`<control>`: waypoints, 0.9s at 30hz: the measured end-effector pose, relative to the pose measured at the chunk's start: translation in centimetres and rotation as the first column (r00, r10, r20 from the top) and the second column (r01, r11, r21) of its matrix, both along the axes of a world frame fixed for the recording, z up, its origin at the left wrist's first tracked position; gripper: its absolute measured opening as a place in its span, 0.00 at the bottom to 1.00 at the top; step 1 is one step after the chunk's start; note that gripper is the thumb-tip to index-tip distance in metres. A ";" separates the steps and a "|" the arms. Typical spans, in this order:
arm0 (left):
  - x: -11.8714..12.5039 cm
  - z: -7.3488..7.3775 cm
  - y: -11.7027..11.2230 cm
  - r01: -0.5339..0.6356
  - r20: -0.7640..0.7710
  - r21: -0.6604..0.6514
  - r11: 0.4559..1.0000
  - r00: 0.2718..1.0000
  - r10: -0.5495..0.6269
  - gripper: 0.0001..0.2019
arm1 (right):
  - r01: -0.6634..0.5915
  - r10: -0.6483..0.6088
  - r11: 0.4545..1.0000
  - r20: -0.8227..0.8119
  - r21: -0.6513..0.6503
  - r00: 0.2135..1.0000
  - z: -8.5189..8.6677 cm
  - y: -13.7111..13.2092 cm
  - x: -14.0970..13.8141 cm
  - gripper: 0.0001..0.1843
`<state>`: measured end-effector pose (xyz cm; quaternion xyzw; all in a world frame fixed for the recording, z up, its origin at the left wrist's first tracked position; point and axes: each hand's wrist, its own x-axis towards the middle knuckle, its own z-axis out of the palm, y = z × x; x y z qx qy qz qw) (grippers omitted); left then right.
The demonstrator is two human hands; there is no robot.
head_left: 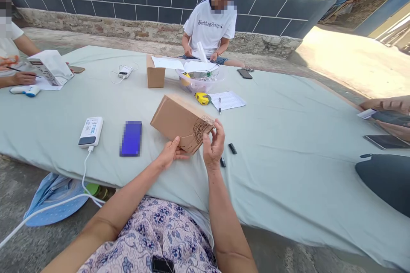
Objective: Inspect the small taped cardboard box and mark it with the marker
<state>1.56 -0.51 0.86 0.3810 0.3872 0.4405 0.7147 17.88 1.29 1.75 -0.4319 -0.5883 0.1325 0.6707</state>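
Note:
I hold a flat brown cardboard box (177,120) tilted above the pale green mat (282,136). My left hand (169,152) grips its near bottom corner from below. My right hand (213,146) pinches the box's right end, where a dark scribbled drawing shows. Two small black items (232,148) lie on the mat just right of my right hand.
A white power bank (91,132) with a cable and a blue phone (131,138) lie to the left. Farther back are a small cardboard box (155,75), a clear bowl (196,82), a yellow tape measure (202,98) and papers (228,100). A seated person (210,25) faces me; other people's hands show at both sides.

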 end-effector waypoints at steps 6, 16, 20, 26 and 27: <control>1.5 0.2 -1.2 0.046 0.115 -0.124 0.991 0.993 -0.032 0.35 | -0.035 0.036 0.998 0.040 -0.046 0.999 0.1 0.8 0.2 0.31; 1.6 4.5 -4.0 0.181 -0.540 0.300 0.937 0.842 0.011 0.21 | -0.056 0.054 0.991 -0.016 -0.118 0.998 0.2 0.6 0.6 0.33; -1.3 7.7 -2.6 -0.023 -0.408 0.843 0.537 0.624 0.667 0.20 | -0.086 0.082 0.990 -0.045 -0.116 0.996 0.4 0.6 0.6 0.32; -5.1 7.3 1.2 -0.142 -0.465 0.745 0.652 0.591 0.659 0.38 | -0.100 0.089 0.985 -0.081 -0.139 0.993 0.5 0.9 0.7 0.32; -5.1 6.8 1.4 -0.137 -0.491 0.694 0.707 0.627 0.604 0.38 | -0.102 0.091 0.985 -0.086 -0.138 0.992 0.5 1.1 0.7 0.32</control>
